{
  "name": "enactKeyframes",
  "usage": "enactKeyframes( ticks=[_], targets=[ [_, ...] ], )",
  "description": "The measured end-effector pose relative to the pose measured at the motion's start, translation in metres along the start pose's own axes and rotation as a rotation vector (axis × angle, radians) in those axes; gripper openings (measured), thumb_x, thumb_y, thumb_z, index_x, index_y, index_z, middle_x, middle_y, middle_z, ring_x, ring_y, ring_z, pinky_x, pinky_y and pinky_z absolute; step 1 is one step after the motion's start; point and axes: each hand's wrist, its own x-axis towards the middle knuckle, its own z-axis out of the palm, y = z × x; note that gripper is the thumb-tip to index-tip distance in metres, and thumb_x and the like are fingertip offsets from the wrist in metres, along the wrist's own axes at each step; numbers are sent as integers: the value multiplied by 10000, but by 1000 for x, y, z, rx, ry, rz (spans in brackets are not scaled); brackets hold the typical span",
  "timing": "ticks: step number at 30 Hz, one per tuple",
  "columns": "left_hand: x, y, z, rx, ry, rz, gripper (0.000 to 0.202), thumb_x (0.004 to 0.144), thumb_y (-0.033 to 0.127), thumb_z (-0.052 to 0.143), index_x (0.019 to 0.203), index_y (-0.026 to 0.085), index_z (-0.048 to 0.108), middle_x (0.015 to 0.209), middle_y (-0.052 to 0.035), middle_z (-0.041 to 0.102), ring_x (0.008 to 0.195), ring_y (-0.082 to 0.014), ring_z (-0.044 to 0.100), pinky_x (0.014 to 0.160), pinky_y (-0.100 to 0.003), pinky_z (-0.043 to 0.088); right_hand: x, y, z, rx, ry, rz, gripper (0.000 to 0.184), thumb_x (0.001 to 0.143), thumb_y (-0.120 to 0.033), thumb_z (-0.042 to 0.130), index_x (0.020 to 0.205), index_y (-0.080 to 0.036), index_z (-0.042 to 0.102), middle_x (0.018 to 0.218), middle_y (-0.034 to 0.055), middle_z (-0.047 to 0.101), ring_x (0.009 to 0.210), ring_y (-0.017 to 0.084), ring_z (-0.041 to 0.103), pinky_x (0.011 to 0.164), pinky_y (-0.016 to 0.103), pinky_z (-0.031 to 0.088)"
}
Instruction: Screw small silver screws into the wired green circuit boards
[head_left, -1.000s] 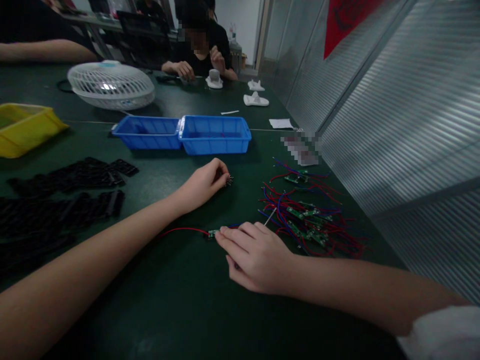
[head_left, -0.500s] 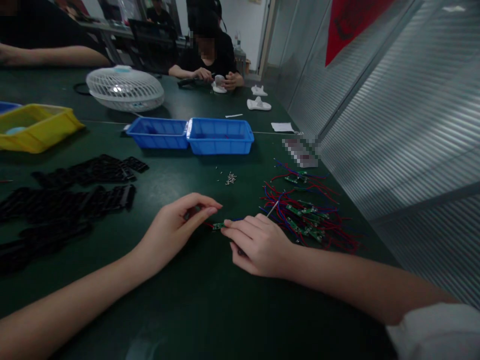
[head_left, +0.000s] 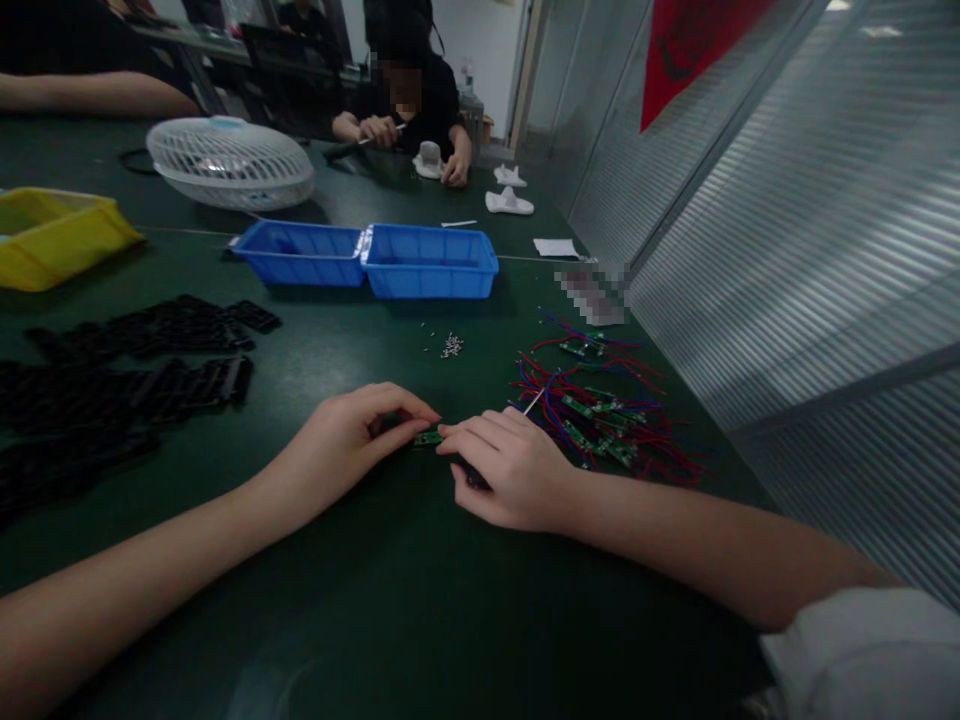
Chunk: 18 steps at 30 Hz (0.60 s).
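A small green circuit board (head_left: 428, 438) lies between my two hands, low over the table. The thumb and fingertips of my left hand (head_left: 367, 425) are pinched at its left end. My right hand (head_left: 514, 465) touches the board's right end with its fingertips. In that same hand is a screwdriver (head_left: 534, 402), its dark handle curled under the palm and its metal shaft pointing up and away. A heap of green boards with red and blue wires (head_left: 600, 415) is just beyond my right hand. A little pile of screws (head_left: 451, 346) sits ahead of both hands.
Rows of black plastic parts (head_left: 135, 390) cover the left side. Two blue bins (head_left: 431, 280), a yellow bin (head_left: 60, 250) and a white fan (head_left: 232, 165) stand farther back. Across the table a person (head_left: 409, 110) handles a white part. A ribbed partition (head_left: 787, 250) borders the right.
My left fingertips have closed in on the board's left end. The view has shifted slightly. Across the table, the person's hands have moved apart, one raising a tool off the white part.
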Motion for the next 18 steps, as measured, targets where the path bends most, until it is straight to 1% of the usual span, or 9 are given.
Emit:
enactKeyframes(
  ticks=[4,9,18],
  targets=[
    [-1,0,1,38,4,4,221,887,383,621,1059,248,653,1002,7,705,839,-153,655,674,-253,500,0,1,1,2,7,-9,253,901,-233,467,1059,-128,635,1050,98,681,915,209,579,761,350,378],
    [-3,1,3,112,8,81,184,913,380,589,1041,252,623,1003,12,692,864,-149,656,677,-246,517,-1,1,1,7,4,-16,236,893,-230,480,1038,-133,639,1072,102,675,920,209,583,750,349,375],
    [-4,-1,7,155,41,124,190,930,353,559,1061,219,527,967,-15,674,838,-165,672,685,-287,553,0,1,3,12,9,-14,230,891,-229,483,1034,-133,636,1062,100,674,912,205,578,750,346,370]
  ],
)
